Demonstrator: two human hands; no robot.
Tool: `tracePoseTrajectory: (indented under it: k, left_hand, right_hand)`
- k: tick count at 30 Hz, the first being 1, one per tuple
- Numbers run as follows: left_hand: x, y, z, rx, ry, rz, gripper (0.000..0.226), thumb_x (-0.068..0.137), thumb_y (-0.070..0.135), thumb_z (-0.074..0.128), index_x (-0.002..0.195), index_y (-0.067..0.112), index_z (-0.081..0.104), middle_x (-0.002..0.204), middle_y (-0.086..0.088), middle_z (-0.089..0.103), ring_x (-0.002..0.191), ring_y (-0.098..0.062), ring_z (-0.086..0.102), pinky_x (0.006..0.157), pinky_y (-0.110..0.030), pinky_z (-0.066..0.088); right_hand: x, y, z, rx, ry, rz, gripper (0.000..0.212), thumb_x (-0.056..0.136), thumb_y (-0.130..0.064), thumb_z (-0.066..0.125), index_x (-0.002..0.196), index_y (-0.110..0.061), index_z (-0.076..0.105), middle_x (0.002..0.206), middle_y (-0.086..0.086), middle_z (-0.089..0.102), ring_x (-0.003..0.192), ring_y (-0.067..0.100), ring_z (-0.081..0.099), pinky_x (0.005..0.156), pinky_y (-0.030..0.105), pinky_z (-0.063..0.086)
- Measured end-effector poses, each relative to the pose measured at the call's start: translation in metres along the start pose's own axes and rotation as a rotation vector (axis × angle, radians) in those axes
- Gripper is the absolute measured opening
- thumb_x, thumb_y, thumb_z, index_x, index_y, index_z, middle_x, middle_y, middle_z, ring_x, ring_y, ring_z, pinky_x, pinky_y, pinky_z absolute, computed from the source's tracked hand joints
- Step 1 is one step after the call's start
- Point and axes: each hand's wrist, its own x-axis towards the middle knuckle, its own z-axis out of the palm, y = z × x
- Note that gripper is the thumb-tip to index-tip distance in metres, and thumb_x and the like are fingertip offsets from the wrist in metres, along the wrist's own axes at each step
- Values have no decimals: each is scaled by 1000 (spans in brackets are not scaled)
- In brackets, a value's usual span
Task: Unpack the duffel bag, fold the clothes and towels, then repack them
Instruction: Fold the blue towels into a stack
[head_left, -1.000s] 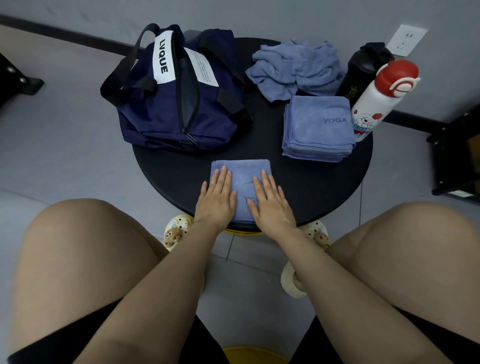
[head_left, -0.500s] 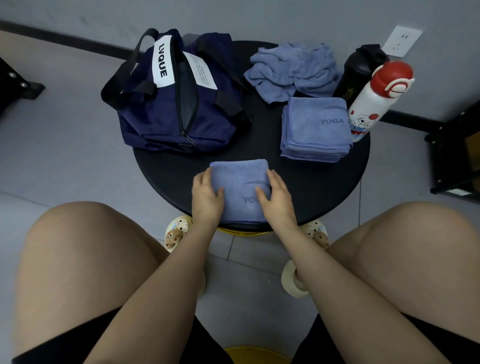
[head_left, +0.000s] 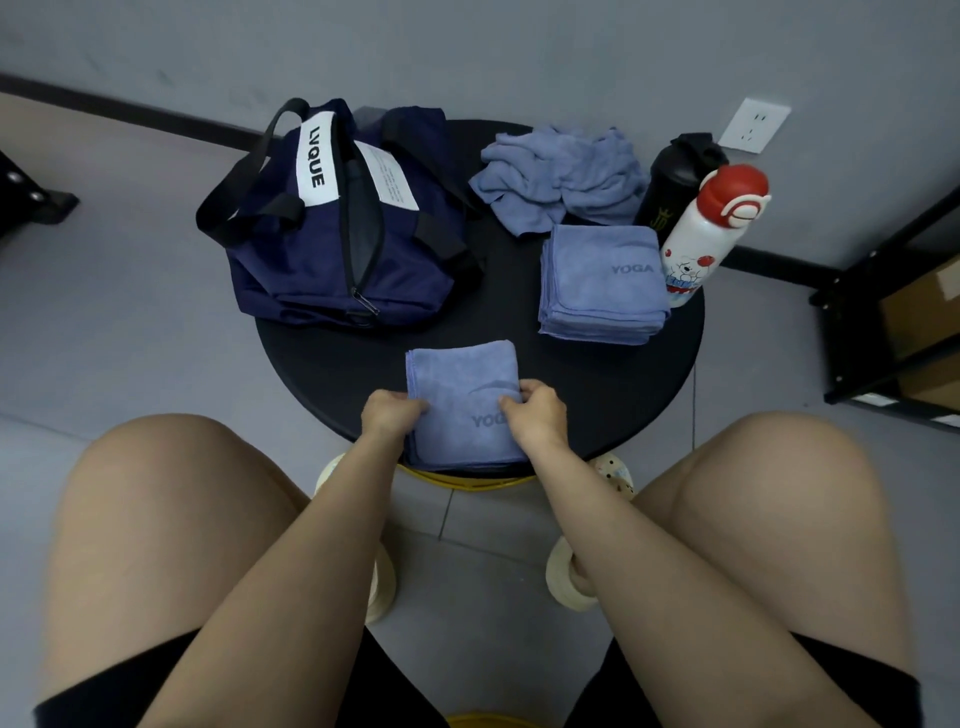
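Both hands are on the job at six o'clock on the round black worktop (head_left: 613, 395): the left hand (head_left: 390, 415) pinches the left edge of the folded blue towel (head_left: 462, 389), fingers curled in over the cloth, and the right hand (head_left: 532, 410) grips the right edge the same way, fingers clamped down beside the YOGA lettering. That towel lies square at the near rim, and a soft ridge across its middle suggests one more fold or a lift is coming. Up at two o'clock sits the neat stack of folded towels (head_left: 602, 286), YOGA mark up, just beside the white bottle with the red cap (head_left: 711, 234), with the black bottle (head_left: 675, 182) behind it. At twelve o'clock, a crumpled heap of blue cloth (head_left: 556, 176) waits unfolded, so there is folding left to do. Over at ten o'clock the navy duffel bag (head_left: 332, 244) rests with its zip open and its black handles flopped outward; whether anything remains inside I cannot tell, the opening is dark. By my reading the unpacking looks largely done, the folding is well past halfway with one piece in hand and one heap to go, and the repacking has not started at all: every folded piece is out on the worktop, well apart from the bag.
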Motion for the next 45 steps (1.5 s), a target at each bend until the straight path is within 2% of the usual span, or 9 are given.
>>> tracePoseTrajectory:
  k: [2, 4, 6, 11, 20, 28, 32, 36, 45]
  left_hand:
    - [-5, 0, 0, -21, -13, 5, 5, 86, 9, 64, 87, 5, 63, 109, -16, 62, 106, -33, 59, 93, -40, 50]
    - [-9, 0, 1, 4, -18, 35, 9, 87, 12, 62, 79, 11, 57, 108, -13, 61, 103, -31, 58, 90, -38, 50]
    - [-12, 3, 1, 31, -23, 73, 6, 88, 14, 61, 90, 10, 57, 111, -12, 61, 97, -27, 57, 84, -35, 48]
    - [-19, 27, 4, 15, -41, 159, 30, 89, 18, 62, 117, 7, 59, 118, -10, 61, 107, -27, 58, 88, -35, 50]
    - [-32, 87, 27, -91, -71, 297, 32, 89, 11, 60, 120, 6, 59, 116, -10, 63, 105, -26, 60, 92, -40, 50]
    - [-24, 141, 64, -97, -90, 393, 34, 87, 16, 66, 118, 2, 61, 109, -12, 68, 99, -26, 64, 89, -40, 53]
    - [-11, 168, 89, -102, -105, 428, 32, 87, 16, 67, 116, 3, 62, 106, -10, 67, 98, -23, 64, 89, -36, 53]
    - [2, 187, 110, -92, -109, 447, 32, 87, 17, 67, 115, 2, 62, 106, -9, 67, 99, -22, 63, 90, -34, 52]
    - [23, 190, 140, 48, -74, 484, 38, 90, 19, 64, 123, 2, 56, 111, -10, 64, 100, -18, 59, 85, -22, 45]
  right_hand:
    - [-3, 1, -2, 20, 12, 2, 22, 92, -13, 56, 114, -11, 60, 112, 9, 64, 89, 18, 60, 69, 26, 46]
    - [-6, 2, -4, 44, 27, -15, 18, 91, -12, 56, 109, -12, 60, 110, 9, 65, 83, 15, 58, 64, 23, 45]
    - [-9, 1, -9, 65, 45, -42, 15, 91, -12, 57, 106, -13, 60, 109, 7, 65, 83, 14, 58, 63, 22, 45]
    - [-11, -11, -32, 117, 119, -116, 24, 91, -13, 58, 115, -11, 61, 112, 6, 64, 88, 13, 56, 72, 22, 44]
    - [4, -38, -86, 192, 239, -184, 27, 91, -12, 59, 118, -8, 62, 111, 5, 65, 90, 11, 55, 74, 19, 40]
    - [42, -55, -139, 188, 320, -189, 36, 92, -14, 59, 127, -7, 56, 121, 8, 61, 108, 20, 57, 77, 14, 36]
    - [68, -62, -161, 160, 324, -200, 32, 92, -13, 58, 124, -8, 57, 108, 1, 60, 98, 14, 56, 76, 18, 39]
    - [100, -65, -178, 128, 349, -194, 31, 90, -14, 61, 120, -8, 60, 115, 7, 64, 107, 23, 60, 86, 25, 44]
    - [139, -45, -175, 55, 359, -149, 30, 90, -15, 62, 119, -6, 60, 115, 10, 65, 106, 26, 60, 84, 26, 43]
